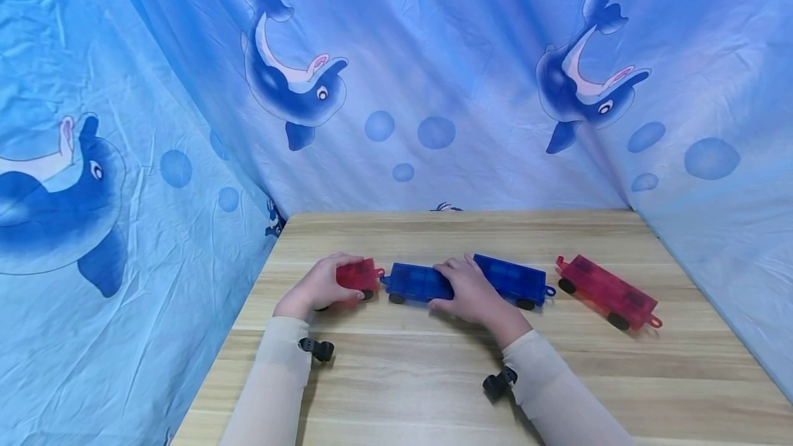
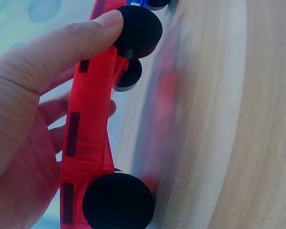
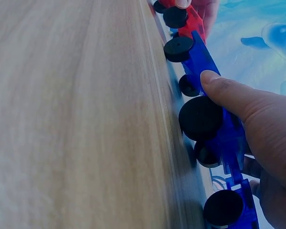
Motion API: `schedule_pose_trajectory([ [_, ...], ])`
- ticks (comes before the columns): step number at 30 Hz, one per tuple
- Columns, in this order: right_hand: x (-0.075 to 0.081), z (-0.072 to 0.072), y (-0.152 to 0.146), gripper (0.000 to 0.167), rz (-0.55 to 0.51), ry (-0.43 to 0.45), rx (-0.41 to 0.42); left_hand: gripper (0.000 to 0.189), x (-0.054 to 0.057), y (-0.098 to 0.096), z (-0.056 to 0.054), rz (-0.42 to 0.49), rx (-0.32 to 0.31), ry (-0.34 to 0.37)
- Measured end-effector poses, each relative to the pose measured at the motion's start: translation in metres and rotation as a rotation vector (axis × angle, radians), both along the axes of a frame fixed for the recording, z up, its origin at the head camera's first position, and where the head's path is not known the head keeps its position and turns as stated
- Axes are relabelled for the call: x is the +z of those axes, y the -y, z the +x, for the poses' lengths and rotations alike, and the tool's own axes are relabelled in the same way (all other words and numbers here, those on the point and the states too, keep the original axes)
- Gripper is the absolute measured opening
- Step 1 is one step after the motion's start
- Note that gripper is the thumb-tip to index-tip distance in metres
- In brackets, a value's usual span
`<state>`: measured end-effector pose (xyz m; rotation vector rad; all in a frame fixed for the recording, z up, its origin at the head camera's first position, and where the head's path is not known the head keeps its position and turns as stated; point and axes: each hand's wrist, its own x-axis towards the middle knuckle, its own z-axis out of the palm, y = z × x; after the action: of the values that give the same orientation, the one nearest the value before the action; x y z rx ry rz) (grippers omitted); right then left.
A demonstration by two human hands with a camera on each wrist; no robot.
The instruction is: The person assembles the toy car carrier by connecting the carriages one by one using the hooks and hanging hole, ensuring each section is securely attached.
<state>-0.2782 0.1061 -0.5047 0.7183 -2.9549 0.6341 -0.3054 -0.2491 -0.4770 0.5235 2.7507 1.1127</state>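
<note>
My left hand [image 1: 322, 284] grips a see-through red toy train car [image 1: 358, 275] at the left end of a row. In the left wrist view its thumb lies by a black wheel [image 2: 138, 31] and other fingers wrap the far side. My right hand [image 1: 473, 294] holds a blue toy train car [image 1: 411, 281] by its sides, thumb on the near side. The red car's end loop meets the blue car's hook; I cannot tell if they are linked. Behind the right hand, a second blue car [image 1: 517, 277] adjoins the held one, partly hidden.
Another red car [image 1: 610, 291] stands slanted to the right, apart from the second blue car's end loop [image 1: 550, 291]. All are on a wood-grain table [image 1: 403, 391]. A blue dolphin-print cloth [image 1: 434, 54] hangs behind and beside it.
</note>
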Motion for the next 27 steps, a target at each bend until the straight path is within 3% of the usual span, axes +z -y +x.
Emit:
schedule_pose_trajectory([
  [27, 0.0005, 0.0010, 0.0004, 0.088, 0.007, 0.001, -0.007, 0.078, -0.0006, 0.0003, 0.0012, -0.038, 0.014, -0.003],
])
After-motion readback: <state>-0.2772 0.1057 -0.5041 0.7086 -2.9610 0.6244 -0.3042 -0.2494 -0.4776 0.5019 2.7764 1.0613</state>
